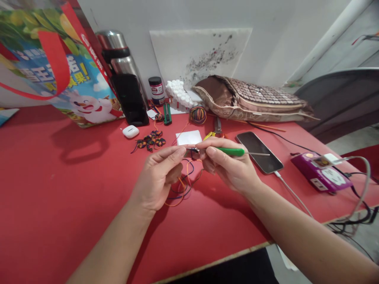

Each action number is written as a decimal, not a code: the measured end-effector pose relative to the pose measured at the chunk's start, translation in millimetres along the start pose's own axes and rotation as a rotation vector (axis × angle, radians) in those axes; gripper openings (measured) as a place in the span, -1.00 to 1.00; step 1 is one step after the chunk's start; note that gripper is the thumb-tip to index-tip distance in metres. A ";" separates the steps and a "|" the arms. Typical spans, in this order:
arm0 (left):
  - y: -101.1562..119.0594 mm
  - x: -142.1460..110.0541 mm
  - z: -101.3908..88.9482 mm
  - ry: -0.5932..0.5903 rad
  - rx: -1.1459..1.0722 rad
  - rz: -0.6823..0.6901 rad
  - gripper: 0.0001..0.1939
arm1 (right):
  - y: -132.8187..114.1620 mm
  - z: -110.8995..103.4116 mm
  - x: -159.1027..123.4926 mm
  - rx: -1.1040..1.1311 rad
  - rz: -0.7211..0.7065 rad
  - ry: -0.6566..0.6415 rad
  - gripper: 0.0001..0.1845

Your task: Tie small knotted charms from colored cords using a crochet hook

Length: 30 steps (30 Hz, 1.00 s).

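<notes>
tool [232,151] is showing a plain green handle, grey metal shaft. loose yarn [184,187] is running orange and dark blue. yarn ball [197,114] is mixing purple, orange and dark strands; knotted piece [151,140] is showing mottled black, orange, green. table [74,205] is reading solid red. bag [77,75] is carrying blue, green leaves, yellow lettering, red straps. cushion [266,92] is sporting a brown tile grid. board [177,51] is showing dark speckles on white. power strip [306,169] is reading purple.

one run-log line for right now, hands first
left hand: pinches small cord piece | right hand: holds green-handled tool | loose cords: below hands | knotted cord piece: on red table, beyond left hand
</notes>
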<state>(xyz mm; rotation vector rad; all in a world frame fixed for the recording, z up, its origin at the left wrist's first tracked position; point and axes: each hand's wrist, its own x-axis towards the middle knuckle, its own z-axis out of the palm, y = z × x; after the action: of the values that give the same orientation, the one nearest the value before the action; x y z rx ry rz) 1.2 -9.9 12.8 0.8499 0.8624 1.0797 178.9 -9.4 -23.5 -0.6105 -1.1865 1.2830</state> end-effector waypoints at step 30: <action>1.2 -1.3 1.6 -0.006 -0.025 -0.104 -0.83 | -7.3 4.8 -5.8 -0.704 -0.586 -0.083 -0.63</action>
<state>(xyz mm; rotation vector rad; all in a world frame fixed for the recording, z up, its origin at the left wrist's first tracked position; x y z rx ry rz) 1.9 -11.1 14.8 0.7791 0.8769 0.9944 178.2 -17.8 -17.3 -0.6374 -1.7389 0.3790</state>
